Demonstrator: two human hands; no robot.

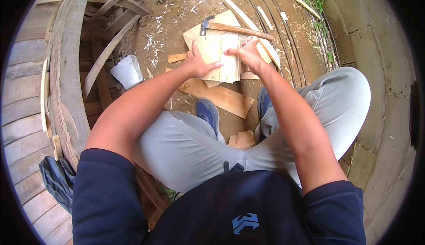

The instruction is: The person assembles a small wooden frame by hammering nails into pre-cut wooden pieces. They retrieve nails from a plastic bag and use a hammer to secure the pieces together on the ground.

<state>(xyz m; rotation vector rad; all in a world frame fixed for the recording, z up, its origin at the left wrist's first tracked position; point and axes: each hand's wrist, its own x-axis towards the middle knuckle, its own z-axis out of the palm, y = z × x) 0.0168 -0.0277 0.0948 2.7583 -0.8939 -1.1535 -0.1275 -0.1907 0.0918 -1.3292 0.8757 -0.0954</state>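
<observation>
Between my two hands sits a squarish stack of pale wooden boards (pixel 221 70), with layered edges showing along its right side. My left hand (pixel 200 64) grips its left edge, thumb laid across the top face and the other fingers along the side. My right hand (pixel 249 55) clasps the right edge, its thumb pressing on the top and its fingers partly hidden behind. Just beyond the stack, a claw hammer (pixel 241 30) with a wooden handle lies crosswise, its dark head to the left. Under the hammer is a wider pale board (pixel 191 33).
Long wood strips (pixel 248 15) and dark rods (pixel 283 32) lie on the dirt at the right. A flat plank (pixel 221 98) is near my shoes. A whitish block (pixel 127 71) stands left, beside a heavy timber beam (pixel 68 68). A wall (pixel 372 59) curves along the right.
</observation>
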